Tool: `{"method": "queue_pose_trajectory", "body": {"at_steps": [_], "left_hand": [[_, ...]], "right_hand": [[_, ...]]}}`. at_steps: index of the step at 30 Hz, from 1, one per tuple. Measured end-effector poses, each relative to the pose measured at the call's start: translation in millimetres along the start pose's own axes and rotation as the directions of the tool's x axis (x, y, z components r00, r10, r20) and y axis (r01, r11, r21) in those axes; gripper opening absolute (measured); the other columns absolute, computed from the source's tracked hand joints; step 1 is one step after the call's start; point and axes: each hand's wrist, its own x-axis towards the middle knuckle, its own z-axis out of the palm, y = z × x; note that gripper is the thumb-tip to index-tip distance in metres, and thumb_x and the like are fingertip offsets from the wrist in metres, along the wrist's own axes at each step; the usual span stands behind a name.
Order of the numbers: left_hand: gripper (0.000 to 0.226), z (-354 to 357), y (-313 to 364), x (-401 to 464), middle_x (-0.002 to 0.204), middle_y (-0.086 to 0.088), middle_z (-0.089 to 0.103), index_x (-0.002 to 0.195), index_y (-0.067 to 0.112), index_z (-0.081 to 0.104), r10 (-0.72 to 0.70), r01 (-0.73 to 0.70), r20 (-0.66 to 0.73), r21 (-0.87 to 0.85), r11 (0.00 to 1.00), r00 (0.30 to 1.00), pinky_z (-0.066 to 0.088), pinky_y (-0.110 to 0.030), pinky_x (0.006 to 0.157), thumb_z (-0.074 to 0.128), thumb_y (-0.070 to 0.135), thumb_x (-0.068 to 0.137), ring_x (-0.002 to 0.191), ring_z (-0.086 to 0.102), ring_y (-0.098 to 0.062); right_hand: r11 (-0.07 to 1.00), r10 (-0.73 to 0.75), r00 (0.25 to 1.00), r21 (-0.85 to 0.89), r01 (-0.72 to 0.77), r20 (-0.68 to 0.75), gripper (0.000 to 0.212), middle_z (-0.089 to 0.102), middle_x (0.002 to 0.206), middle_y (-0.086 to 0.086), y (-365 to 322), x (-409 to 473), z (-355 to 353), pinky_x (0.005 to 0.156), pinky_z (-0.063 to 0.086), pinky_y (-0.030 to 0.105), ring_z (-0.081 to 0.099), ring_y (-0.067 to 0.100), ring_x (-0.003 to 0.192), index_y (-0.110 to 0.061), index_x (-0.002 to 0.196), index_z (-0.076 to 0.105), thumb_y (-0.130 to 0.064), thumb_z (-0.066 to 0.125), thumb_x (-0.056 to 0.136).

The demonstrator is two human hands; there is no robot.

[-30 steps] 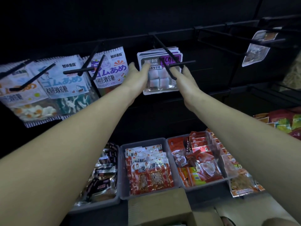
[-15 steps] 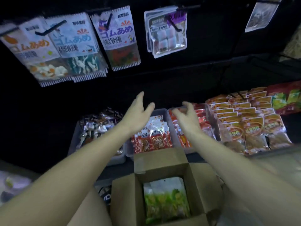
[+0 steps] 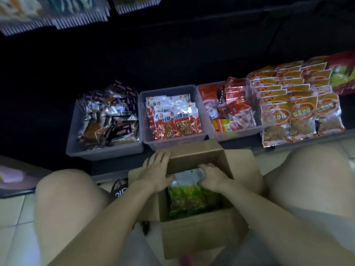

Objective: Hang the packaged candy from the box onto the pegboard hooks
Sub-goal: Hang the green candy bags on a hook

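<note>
Tiled floor (image 3: 13,212), cardboard box (image 3: 197,239) between knees. Left hand (image 3: 156,172) flat on the box edge, fingers straight; right hand (image 3: 212,177) fingers curled around the candy pack (image 3: 192,200) top edge inside.

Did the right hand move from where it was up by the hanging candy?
Yes. The right hand came down from the pegboard hooks into the cardboard box, where its fingers now curl on the top edge of the green candy pack.
</note>
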Motion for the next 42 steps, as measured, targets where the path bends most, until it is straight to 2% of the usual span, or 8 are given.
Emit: {"method": "queue_pose_trajectory", "body": {"at_steps": [5,10,15,18,25,29,34,42], "left_hand": [[0.088,16.2,-9.6,4.0,0.166,0.001,0.017,0.164,0.026,0.010,0.021,-0.021,-0.070,0.007,1.000,0.997,0.010,-0.043,0.129,0.066,0.041,0.097,0.155,0.015,-0.025],[0.090,31.4,-12.6,8.4,0.159,0.003,0.018,0.159,0.030,0.009,-0.027,0.035,-0.123,0.063,0.997,0.992,0.028,-0.044,0.124,0.069,0.040,0.092,0.149,0.020,-0.026],[0.091,33.3,-14.8,9.8,0.157,0.004,0.019,0.155,0.032,0.010,-0.041,0.045,-0.102,0.045,0.998,0.994,0.035,-0.047,0.119,0.072,0.039,0.089,0.148,0.021,-0.025],[0.095,31.4,-15.3,9.5,0.157,0.004,0.019,0.155,0.033,0.009,-0.045,0.048,-0.092,0.034,0.998,0.995,0.034,-0.048,0.120,0.075,0.042,0.087,0.148,0.020,-0.026],[0.106,15.8,-3.2,-0.7,0.165,-0.001,0.011,0.162,0.026,0.005,-0.018,0.020,-0.069,0.032,0.999,0.997,-0.005,-0.049,0.129,0.074,0.050,0.086,0.156,0.005,-0.027],[0.100,4.1,20.2,-15.9,0.160,-0.005,0.020,0.156,0.024,0.021,0.031,-0.030,-0.238,0.007,1.000,0.971,0.004,-0.047,0.128,0.075,0.060,0.080,0.152,0.016,-0.029],[0.100,-15.2,63.8,-40.8,0.125,0.003,0.035,0.126,0.024,0.039,0.004,-0.071,-0.318,-0.200,0.977,0.948,0.038,-0.041,0.105,0.059,0.090,0.053,0.123,0.036,-0.025],[0.131,-65.5,126.4,-67.2,0.161,0.005,0.010,0.159,0.024,0.015,0.044,-0.245,-0.559,-0.290,0.925,0.828,0.028,-0.046,0.124,0.061,0.089,0.055,0.152,0.014,-0.024]], "right_hand": [[0.995,0.091,0.995,-0.051,-0.088,0.051,0.070,0.009,0.172,0.009,21.9,23.1,14.1,0.118,0.039,0.039,0.029,0.036,0.152,-0.023,0.162,0.032,-0.025,0.061,0.098],[0.993,0.112,0.992,-0.052,-0.110,0.049,0.070,0.002,0.173,0.010,23.4,39.9,18.4,0.120,0.036,0.043,0.015,0.036,0.157,-0.023,0.163,0.028,-0.028,0.058,0.100],[0.986,0.163,0.987,0.020,-0.164,0.005,0.063,0.040,0.154,0.011,24.0,41.7,24.6,0.109,0.047,0.038,0.049,0.031,0.136,-0.011,0.149,0.050,-0.028,0.071,0.092],[0.991,0.130,0.991,0.042,-0.129,-0.034,0.030,0.066,0.127,0.011,20.4,38.2,25.7,0.101,0.055,0.039,0.064,0.027,0.115,-0.008,0.118,0.074,-0.019,0.075,0.090],[0.994,0.007,0.998,0.105,0.000,-0.063,0.013,0.078,0.092,0.002,10.3,0.0,28.8,0.090,0.060,0.036,0.072,0.017,0.093,-0.014,0.084,0.082,-0.023,0.073,0.084],[0.964,-0.119,0.959,0.199,0.174,-0.258,0.017,0.077,0.082,0.000,-13.8,-49.9,-1.3,0.080,0.055,0.029,0.070,0.011,0.083,-0.017,0.067,0.077,-0.024,0.073,0.082],[0.794,-0.057,0.870,0.506,0.337,-0.490,0.018,0.067,0.061,-0.007,-34.0,-105.7,-41.4,0.062,0.045,0.022,0.059,0.003,0.060,-0.014,0.072,0.080,-0.020,0.072,0.087],[0.460,-0.027,0.752,0.660,0.594,-0.659,0.015,0.060,0.057,-0.009,-50.9,-176.0,-101.2,0.069,0.044,0.030,0.058,0.008,0.063,-0.015,0.074,0.080,-0.022,0.075,0.086]]}}
